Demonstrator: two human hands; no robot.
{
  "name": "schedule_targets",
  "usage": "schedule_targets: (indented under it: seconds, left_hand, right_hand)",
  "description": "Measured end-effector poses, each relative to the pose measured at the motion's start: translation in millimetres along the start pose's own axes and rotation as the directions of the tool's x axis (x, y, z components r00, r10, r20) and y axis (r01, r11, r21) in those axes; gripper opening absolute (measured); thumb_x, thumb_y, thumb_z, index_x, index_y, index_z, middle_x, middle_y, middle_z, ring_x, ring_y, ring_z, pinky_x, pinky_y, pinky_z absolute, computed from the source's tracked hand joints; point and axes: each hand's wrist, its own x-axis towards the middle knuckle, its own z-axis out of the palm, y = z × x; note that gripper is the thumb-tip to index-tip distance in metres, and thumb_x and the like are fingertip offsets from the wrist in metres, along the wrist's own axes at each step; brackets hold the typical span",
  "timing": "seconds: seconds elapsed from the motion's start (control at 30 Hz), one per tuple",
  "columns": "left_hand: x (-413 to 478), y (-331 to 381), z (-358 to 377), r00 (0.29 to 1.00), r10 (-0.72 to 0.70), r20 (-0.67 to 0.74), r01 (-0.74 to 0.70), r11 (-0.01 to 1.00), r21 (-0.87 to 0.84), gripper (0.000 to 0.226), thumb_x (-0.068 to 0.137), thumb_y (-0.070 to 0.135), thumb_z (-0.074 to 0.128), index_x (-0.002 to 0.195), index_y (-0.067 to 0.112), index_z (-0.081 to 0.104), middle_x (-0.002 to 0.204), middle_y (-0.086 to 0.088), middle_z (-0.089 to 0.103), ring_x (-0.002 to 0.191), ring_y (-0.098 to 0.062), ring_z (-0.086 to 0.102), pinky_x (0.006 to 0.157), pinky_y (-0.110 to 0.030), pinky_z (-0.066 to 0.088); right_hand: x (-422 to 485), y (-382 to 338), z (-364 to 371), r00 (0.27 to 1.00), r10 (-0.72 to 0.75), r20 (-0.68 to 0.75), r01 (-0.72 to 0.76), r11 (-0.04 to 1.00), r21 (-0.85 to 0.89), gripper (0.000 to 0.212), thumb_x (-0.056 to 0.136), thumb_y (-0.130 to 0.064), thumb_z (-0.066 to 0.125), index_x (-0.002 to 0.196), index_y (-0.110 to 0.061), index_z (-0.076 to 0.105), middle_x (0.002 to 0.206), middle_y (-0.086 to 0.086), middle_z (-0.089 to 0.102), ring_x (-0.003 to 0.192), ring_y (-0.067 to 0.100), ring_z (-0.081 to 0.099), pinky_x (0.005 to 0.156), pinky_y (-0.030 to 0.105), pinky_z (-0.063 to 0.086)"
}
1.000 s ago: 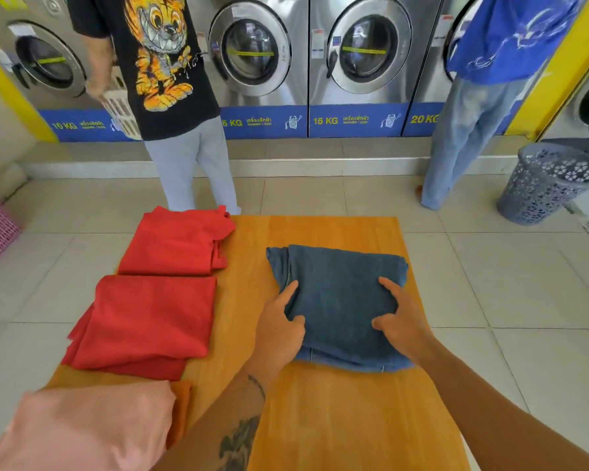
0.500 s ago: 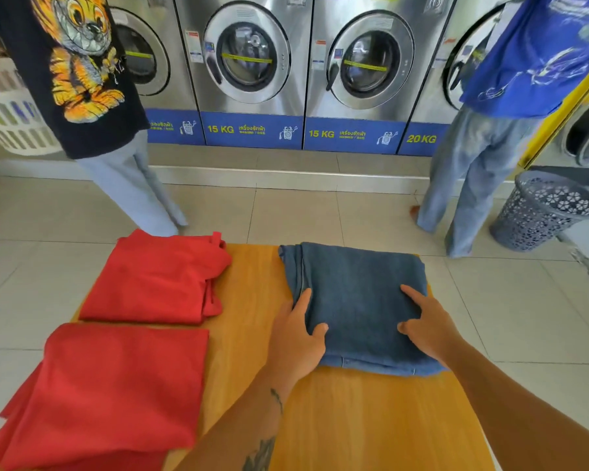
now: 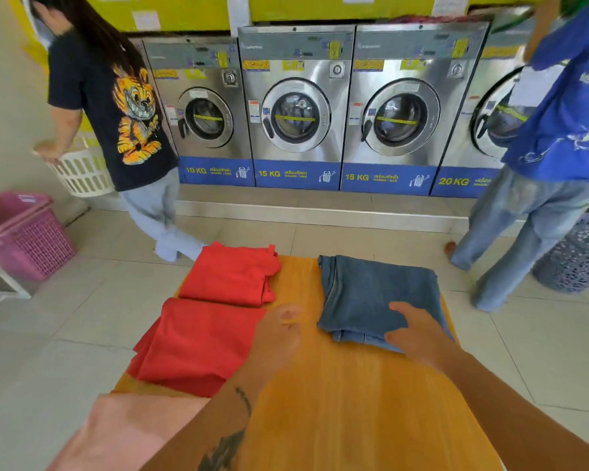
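Observation:
Folded blue jeans (image 3: 371, 294) lie at the far right of the wooden table (image 3: 354, 402). My right hand (image 3: 415, 331) rests on their near right corner with fingers spread. My left hand (image 3: 279, 331) is blurred, hovering over bare wood left of the jeans and holding nothing. Two folded red garments lie on the left: one far (image 3: 232, 277), one nearer (image 3: 198, 341). A peach garment (image 3: 130, 430) sits at the near left corner.
Washing machines (image 3: 296, 110) line the back wall. A person in a black shirt (image 3: 116, 107) holds a white basket (image 3: 82, 171) at left. Another person in blue (image 3: 558, 130) stands at right. A pink basket (image 3: 24, 232) and a grey basket (image 3: 578, 256) stand on the floor.
My left hand has come off the jeans and moved left over the bare table. My right hand stays on the jeans. The view has tilted upward.

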Motion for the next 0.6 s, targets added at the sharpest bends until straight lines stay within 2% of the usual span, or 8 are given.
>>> schedule_targets:
  seconds: [0.03, 0.1, 0.2, 0.23, 0.33, 0.43, 0.53, 0.6]
  left_hand:
    - [-10.6, -1.3, -9.5, 0.999, 0.012, -0.04, -0.012, 1.0, -0.014, 0.036, 0.087, 0.003, 0.054, 0.11, 0.029, 0.066, 0.119, 0.007, 0.064, 0.073, -0.003, 0.062, 0.056, -0.014, 0.048]
    - [-31.3, -6.2, -28.8, 0.992, 0.027, -0.12, -0.032, 0.998, -0.045, 0.032, 0.087, 0.002, 0.057, 0.104, 0.026, 0.069, 0.114, 0.004, 0.068, 0.082, -0.002, 0.063, 0.066, -0.013, 0.049]
    - [-57.9, -17.9, -59.7, 0.985, -0.008, -0.174, -0.019, 0.989, -0.15, 0.034, 0.086, -0.001, 0.059, 0.096, 0.03, 0.07, 0.105, 0.004, 0.07, 0.087, -0.009, 0.067, 0.07, -0.019, 0.053]
    - [-63.6, -22.2, -70.2, 0.982, -0.019, -0.186, -0.013, 0.985, -0.17, 0.034, 0.085, -0.001, 0.059, 0.096, 0.03, 0.069, 0.103, 0.004, 0.07, 0.088, -0.01, 0.068, 0.068, -0.017, 0.051]
    - [-73.0, -36.8, -103.3, 0.973, -0.053, -0.225, -0.002, 0.971, -0.239, 0.032, 0.087, -0.002, 0.06, 0.097, 0.026, 0.07, 0.1, -0.001, 0.07, 0.081, -0.004, 0.069, 0.066, -0.015, 0.05]
    - [-68.0, -54.9, -135.3, 0.964, -0.078, -0.253, 0.011, 0.966, -0.257, 0.031, 0.087, 0.0, 0.059, 0.098, 0.027, 0.07, 0.097, 0.002, 0.069, 0.077, 0.003, 0.067, 0.072, -0.021, 0.051]
    - [-49.8, -77.5, -168.3, 0.956, -0.088, -0.28, 0.016, 0.969, -0.248, 0.032, 0.088, 0.003, 0.057, 0.097, 0.031, 0.069, 0.091, 0.005, 0.066, 0.085, -0.014, 0.068, 0.072, -0.025, 0.05]
    - [-32.2, -95.3, -190.6, 0.959, -0.082, -0.269, 0.024, 0.977, -0.212, 0.034, 0.087, 0.005, 0.056, 0.099, 0.035, 0.067, 0.095, 0.005, 0.065, 0.086, -0.012, 0.066, 0.072, -0.02, 0.049]
  right_hand:
    - [-10.8, -8.7, 4.8, 0.999, -0.035, 0.022, 0.034, 0.999, 0.028, 0.066, 0.088, -0.015, 0.063, 0.148, -0.026, 0.036, 0.144, 0.01, 0.039, 0.104, 0.02, 0.053, 0.063, 0.022, 0.045]
    - [-29.8, -25.7, 17.6, 0.994, -0.085, 0.067, 0.081, 0.995, 0.06, 0.061, 0.091, -0.013, 0.062, 0.147, -0.02, 0.039, 0.138, 0.007, 0.043, 0.114, 0.021, 0.048, 0.072, 0.023, 0.044]
    - [-51.7, -47.2, 38.6, 0.985, -0.104, 0.136, 0.092, 0.991, 0.093, 0.045, 0.093, 0.0, 0.055, 0.135, 0.011, 0.044, 0.096, 0.02, 0.054, 0.101, 0.051, 0.051, 0.068, 0.028, 0.051]
    - [-56.1, -53.5, 45.3, 0.984, -0.089, 0.152, 0.075, 0.992, 0.098, 0.044, 0.093, 0.0, 0.056, 0.135, 0.01, 0.045, 0.1, 0.027, 0.053, 0.102, 0.052, 0.052, 0.073, 0.036, 0.053]
    - [-66.5, -74.9, 69.0, 0.978, -0.024, 0.208, -0.022, 0.977, 0.214, 0.055, 0.092, -0.009, 0.061, 0.143, -0.021, 0.045, 0.123, 0.01, 0.053, 0.101, 0.026, 0.058, 0.08, 0.038, 0.052]
    - [-65.6, -90.9, 96.3, 0.97, -0.001, 0.242, -0.072, 0.954, 0.292, 0.055, 0.091, -0.012, 0.062, 0.141, -0.027, 0.046, 0.132, 0.01, 0.052, 0.105, 0.02, 0.058, 0.088, 0.041, 0.05]
    - [-58.1, -108.1, 128.0, 0.966, 0.031, 0.258, -0.117, 0.939, 0.323, 0.049, 0.089, -0.011, 0.063, 0.134, -0.029, 0.052, 0.128, 0.021, 0.057, 0.106, 0.021, 0.058, 0.094, 0.045, 0.05]
    - [-49.4, -121.3, 152.0, 0.963, 0.062, 0.261, -0.151, 0.929, 0.338, 0.049, 0.088, -0.01, 0.063, 0.132, -0.029, 0.053, 0.126, 0.018, 0.058, 0.111, 0.027, 0.057, 0.095, 0.049, 0.051]
